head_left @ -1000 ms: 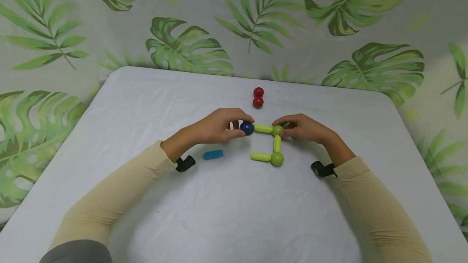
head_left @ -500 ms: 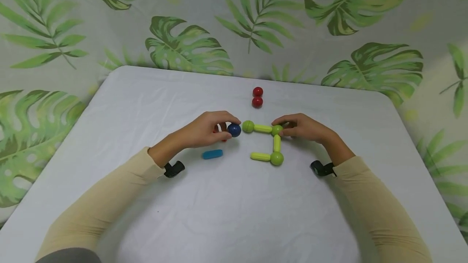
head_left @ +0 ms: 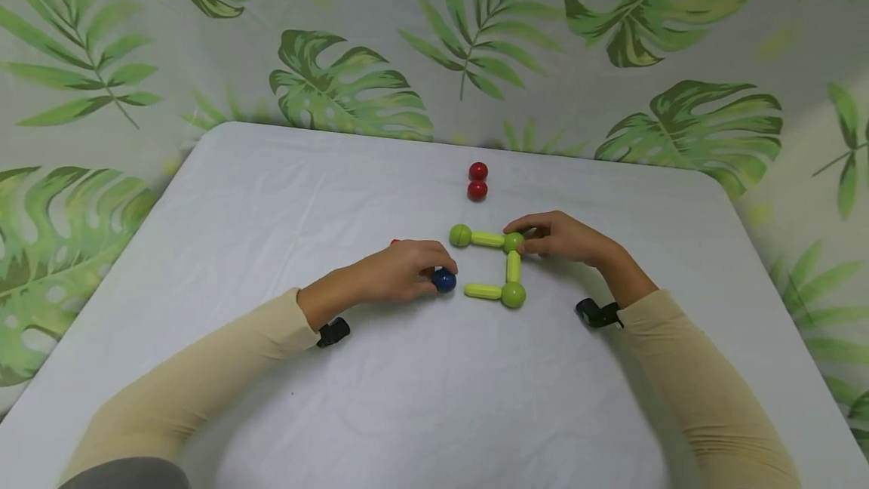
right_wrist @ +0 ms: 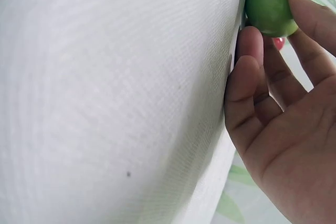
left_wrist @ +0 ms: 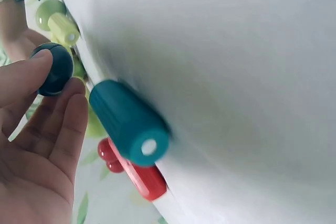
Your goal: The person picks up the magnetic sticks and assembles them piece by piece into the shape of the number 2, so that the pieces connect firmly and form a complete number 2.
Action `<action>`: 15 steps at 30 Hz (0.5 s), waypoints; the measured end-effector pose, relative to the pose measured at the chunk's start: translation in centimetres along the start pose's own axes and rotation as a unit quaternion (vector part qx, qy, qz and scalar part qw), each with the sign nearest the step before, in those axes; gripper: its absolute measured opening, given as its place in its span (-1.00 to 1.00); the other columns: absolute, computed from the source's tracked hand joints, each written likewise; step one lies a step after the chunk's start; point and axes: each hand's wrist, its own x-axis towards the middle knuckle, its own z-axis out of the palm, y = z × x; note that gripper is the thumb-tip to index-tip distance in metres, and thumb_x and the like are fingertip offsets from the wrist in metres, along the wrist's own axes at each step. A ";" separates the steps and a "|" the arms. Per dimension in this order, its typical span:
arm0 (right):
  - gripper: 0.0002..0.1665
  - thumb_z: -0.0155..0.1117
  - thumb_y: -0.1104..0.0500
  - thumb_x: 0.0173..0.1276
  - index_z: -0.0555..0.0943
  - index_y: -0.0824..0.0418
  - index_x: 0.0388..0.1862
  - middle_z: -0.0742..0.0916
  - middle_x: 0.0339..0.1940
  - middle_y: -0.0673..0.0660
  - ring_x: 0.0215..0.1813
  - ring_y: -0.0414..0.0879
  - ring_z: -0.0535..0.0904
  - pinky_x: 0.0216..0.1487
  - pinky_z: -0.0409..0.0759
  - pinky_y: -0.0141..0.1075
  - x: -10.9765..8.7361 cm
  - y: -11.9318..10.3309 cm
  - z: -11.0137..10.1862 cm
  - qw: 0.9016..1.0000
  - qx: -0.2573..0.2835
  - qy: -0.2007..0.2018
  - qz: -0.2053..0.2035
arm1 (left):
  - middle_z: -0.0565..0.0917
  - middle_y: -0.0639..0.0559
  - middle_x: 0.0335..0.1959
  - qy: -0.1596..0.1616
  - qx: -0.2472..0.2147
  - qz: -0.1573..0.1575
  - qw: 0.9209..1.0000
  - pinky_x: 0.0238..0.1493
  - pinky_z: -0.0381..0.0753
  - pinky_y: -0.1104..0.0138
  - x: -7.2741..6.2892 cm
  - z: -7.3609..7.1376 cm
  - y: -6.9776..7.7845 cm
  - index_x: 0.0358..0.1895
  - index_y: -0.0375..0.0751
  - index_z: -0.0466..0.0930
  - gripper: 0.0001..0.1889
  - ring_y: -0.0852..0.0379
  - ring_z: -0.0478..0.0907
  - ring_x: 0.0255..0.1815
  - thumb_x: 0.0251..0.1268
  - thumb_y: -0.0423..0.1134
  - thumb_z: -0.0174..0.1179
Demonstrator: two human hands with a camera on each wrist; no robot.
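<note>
Both my hands are nearly closed. With the left hand [head_left: 407, 272], at the centre of the head view, I pinch the blue ball [head_left: 444, 280], just left of the green chain [head_left: 514, 268] and apart from it. My right hand [head_left: 563, 238], right of centre, holds a green ball [head_left: 514, 242] at the chain's corner. On the worktop [head_left: 434, 406], two red balls [head_left: 477, 181] lie at upper centre.

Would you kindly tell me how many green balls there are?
3: back-left green ball, back-right green ball pinched by the right hand, front-right green ball.
</note>
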 end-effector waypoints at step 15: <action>-0.54 0.28 0.09 0.41 0.58 0.03 0.28 0.62 0.24 0.12 -0.02 -0.01 0.56 -0.04 0.60 -0.27 0.0 -0.3 0.0 1.000 -0.007 0.002 -0.001 | 0.68 0.00 0.10 -0.038 -0.003 -0.047 0.998 0.17 0.59 0.30 1.4 1.3 0.5 0.15 -0.21 0.60 -0.64 0.14 0.59 0.02 0.29 -0.38 0.26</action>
